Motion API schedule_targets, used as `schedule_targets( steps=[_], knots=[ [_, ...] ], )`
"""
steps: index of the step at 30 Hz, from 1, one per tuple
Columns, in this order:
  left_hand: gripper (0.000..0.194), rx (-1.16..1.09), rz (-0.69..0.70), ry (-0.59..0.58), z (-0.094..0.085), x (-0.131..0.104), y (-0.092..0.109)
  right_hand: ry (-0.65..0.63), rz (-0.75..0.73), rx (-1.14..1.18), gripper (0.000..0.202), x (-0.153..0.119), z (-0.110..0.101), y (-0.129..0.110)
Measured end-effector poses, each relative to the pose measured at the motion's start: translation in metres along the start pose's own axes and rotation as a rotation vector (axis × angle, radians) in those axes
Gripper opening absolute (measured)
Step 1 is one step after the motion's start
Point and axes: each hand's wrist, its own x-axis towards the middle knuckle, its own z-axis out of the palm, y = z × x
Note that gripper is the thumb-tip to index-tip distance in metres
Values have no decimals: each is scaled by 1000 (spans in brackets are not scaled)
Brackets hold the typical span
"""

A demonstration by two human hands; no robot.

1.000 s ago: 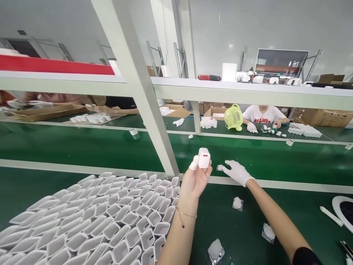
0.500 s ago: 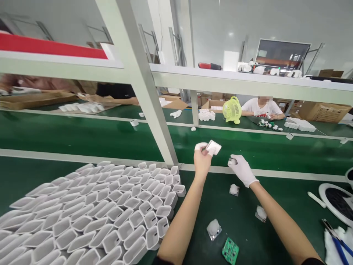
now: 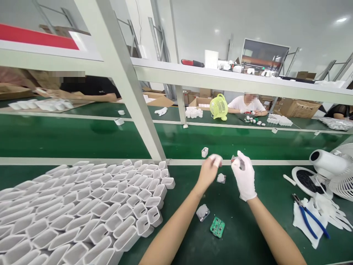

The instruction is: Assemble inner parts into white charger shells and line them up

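Note:
My left hand, with white coverings on some fingertips, is blurred by motion; whether it holds anything is unclear. Just right of it, my right hand, in a white glove, pinches a small module with a clear edge. A white housing stands on the green surface beyond my left hand. Below my hands lie a module with a white dome, another white-domed module and a green circuit board. Many open white housings stand in rows on the left.
A metal post rises behind the housings to a shelf. At the right are blue-handled pliers on white gloves and a white fan. Across the line a person sits by a green fan.
The white housing has left my left hand and stands on the far green surface. One domed module is gone from the table at the right. The view has shifted right.

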Motion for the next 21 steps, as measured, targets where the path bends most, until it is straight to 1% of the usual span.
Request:
schedule_targets(
  steps=[1, 2, 3, 5, 7, 8, 10, 12, 14, 15, 16, 17, 18, 20, 21],
  knots=[
    [29, -12, 21, -49, 5, -19, 10, 45, 113, 69, 37, 1, 5, -5],
    [27, -19, 45, -90, 10, -38, 17, 78, 186, 109, 34, 1, 9, -9],
    [22, -15, 81, -121, 14, -53, 23, 92, 227, 133, 33, 1, 12, -13],
    [20, 11, 122, -113, 21, -76, 27, 68, 272, 188, 33, -1, 16, -19],
    [22, 42, 132, -102, 24, -86, 26, 2, 346, 277, 37, -5, 16, -25],
    [24, 53, 132, -118, 25, -90, 25, -20, 385, 316, 39, -8, 14, -27],
    [25, 57, 150, -201, 26, -96, 25, -70, 449, 352, 39, -14, 9, -32],
    [24, 42, 163, -294, 27, -105, 27, -176, 503, 386, 39, -20, 4, -36],
    [24, 30, 159, -334, 29, -116, 30, -302, 561, 445, 42, -26, 2, -37],
    [24, 14, 150, -338, 29, -121, 31, -334, 583, 468, 44, -28, 2, -37],
    [24, -14, 138, -339, 29, -125, 32, -330, 589, 473, 45, -31, 2, -36],
    [24, -60, 114, -336, 28, -127, 32, -300, 582, 457, 45, -33, 2, -36],
    [23, -150, 59, -313, 26, -128, 30, -255, 562, 418, 43, -36, 0, -35],
    [25, -396, -117, -205, 19, -127, 24, -208, 458, 284, 37, -40, -4, -34],
    [29, -507, -209, -126, 15, -125, 20, -240, 365, 192, 34, -42, -8, -32]
  ],
)
